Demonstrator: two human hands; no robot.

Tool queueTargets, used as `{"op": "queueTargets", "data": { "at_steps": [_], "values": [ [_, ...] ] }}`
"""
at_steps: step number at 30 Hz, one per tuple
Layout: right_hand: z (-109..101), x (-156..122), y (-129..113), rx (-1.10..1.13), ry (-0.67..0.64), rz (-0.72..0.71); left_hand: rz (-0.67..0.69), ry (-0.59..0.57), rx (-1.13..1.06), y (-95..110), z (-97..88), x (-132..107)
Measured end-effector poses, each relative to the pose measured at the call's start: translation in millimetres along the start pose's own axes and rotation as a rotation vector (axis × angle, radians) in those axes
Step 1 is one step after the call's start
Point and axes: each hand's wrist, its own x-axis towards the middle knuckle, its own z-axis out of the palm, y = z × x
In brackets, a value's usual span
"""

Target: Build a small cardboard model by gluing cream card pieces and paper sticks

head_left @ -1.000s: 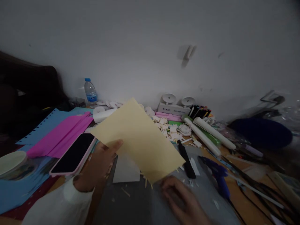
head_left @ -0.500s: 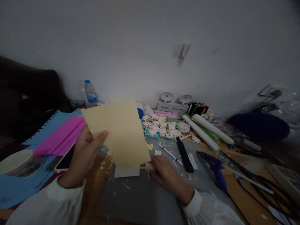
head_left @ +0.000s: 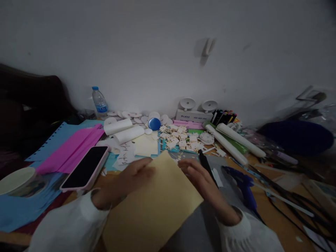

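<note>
The pale-yellow, four-cornered paper sheet (head_left: 160,206), lower centre of the frame, should be light, flexible and easily creased, best held by opposite edges; the blurred left hand (head_left: 128,180) hides whether it pinches; the right hand (head_left: 198,175) has extended fingers close together.

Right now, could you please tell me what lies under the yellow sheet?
Beyond the lower right edge of the yellow sheet, the grey mat shows and seems to continue beneath. Anything else under the sheet is covered, so I can't tell.
</note>
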Motion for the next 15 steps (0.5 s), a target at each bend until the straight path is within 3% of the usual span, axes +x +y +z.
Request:
{"op": "queueTargets", "data": {
  "at_steps": [2,4,7,10,13,15],
  "values": [
    [-1.9,-19.0,-2.1,-0.003,-0.107,0.093,0.093,-0.088,0.155,-6.6,11.8,9.3],
    [-7.2,-39.8,3.7,-0.101,-0.133,0.167,0.17,-0.143,0.205,-16.0,14.5,14.8],
    [-19.6,-73.0,20.1,-0.121,-0.032,0.313,0.195,-0.099,0.275,-31.1,3.9,13.1],
    [-28.7,-101.2,32.7,0.031,0.077,0.444,0.271,-0.113,0.52,-46.6,-7.9,5.0],
    [-26.8,-116.8,35.3,0.177,0.132,0.55,0.333,-0.16,0.754,-63.1,-6.9,0.3],
    [-20.5,-120.3,34.0,0.235,0.166,0.58,0.382,-0.131,0.852,-72.7,-0.7,0.7]
  ]
}}
